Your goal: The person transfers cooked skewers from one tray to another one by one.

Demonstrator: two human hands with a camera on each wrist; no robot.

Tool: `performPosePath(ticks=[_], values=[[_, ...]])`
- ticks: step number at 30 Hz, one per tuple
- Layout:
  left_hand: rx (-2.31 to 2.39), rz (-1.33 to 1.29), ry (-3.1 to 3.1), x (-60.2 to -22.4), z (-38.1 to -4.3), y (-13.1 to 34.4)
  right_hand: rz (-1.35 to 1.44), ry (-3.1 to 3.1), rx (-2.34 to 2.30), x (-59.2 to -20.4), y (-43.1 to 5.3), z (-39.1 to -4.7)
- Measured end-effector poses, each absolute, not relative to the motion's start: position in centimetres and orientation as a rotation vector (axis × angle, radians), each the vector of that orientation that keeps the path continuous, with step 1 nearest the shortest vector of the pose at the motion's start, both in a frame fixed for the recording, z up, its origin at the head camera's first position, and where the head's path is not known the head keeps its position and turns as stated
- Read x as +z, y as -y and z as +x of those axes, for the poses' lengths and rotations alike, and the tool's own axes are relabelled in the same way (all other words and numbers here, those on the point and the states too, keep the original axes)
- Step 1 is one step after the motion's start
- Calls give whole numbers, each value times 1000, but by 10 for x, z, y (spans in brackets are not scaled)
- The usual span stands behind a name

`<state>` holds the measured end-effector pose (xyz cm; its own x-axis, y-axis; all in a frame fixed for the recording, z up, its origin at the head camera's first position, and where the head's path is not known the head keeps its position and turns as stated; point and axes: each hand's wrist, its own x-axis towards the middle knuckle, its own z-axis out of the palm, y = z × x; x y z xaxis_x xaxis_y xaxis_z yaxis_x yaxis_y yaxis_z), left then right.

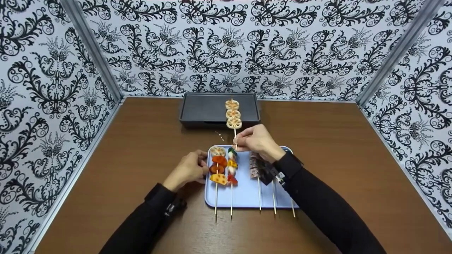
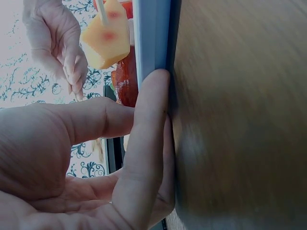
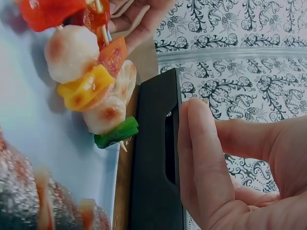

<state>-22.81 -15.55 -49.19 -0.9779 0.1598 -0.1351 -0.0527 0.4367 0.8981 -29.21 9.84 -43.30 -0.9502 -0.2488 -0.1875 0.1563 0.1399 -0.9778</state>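
Observation:
In the head view, my right hand (image 1: 259,141) pinches the bare stick of a lotus root skewer (image 1: 233,114). Its three slices point away from me and overlap the dark griddle (image 1: 203,107). My left hand (image 1: 189,168) grips the left rim of the light blue tray (image 1: 243,199), thumb at the inner side and fingers along the outer wall (image 2: 153,43). Nearest that hand on the tray lies a mixed vegetable skewer (image 1: 219,179) with lotus, orange and yellow pieces. Beside it is a skewer (image 1: 232,163) of white balls, peppers and a green piece.
On the tray's right side lie skewers with silvery-skinned pieces (image 1: 254,169), partly hidden by my right forearm. Several stick ends overhang the tray's near edge. The griddle stands behind the tray, near the patterned back wall (image 1: 226,53). Brown table (image 1: 141,141) surrounds both.

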Motion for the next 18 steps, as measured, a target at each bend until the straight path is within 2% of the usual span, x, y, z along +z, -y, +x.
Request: performPosePath(ticks=[18], values=[[1612,66,-2412,-492,-229,155,-91,-2059,-1885,-437,-110,-269]])
